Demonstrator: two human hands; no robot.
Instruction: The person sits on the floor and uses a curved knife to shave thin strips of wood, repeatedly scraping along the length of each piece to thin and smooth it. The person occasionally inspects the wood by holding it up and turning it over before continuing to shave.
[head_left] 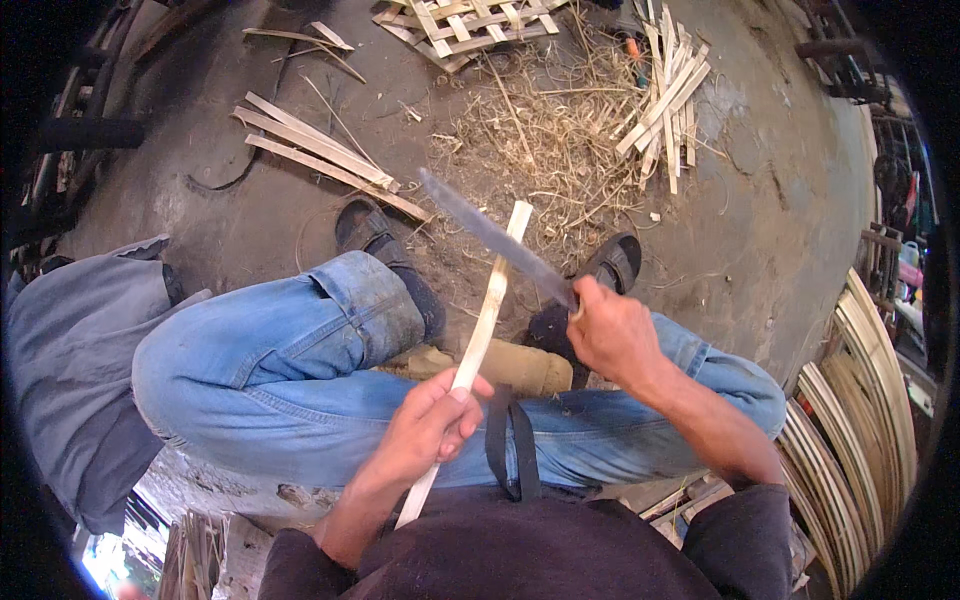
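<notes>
1. Head view: left hand (435, 418) grips a narrow bamboo strip (485, 320) below its middle, thumb pressed on it; strip slants up over the jeans (270, 350).
2. Right hand (612, 330) is wrapped around the handle of a long-bladed knife (492, 234); blade crosses the strip near its far end, contact can't be told.
3. Progress (judged): strip split out, shaving seems under way, remaining amount unclear.
4. Strip look: pale cream, slim, slightly bent, darker marks around a node.
5. Beyond: heaped curly shavings (545, 130), so much scraping seems done.
6. Loose strips left (318, 155) and bundled strips right (668, 100); finished or raw, can't tell.
7. Farthest: open-weave lattice (470, 28), ends protruding; weaving probably incomplete.
</notes>
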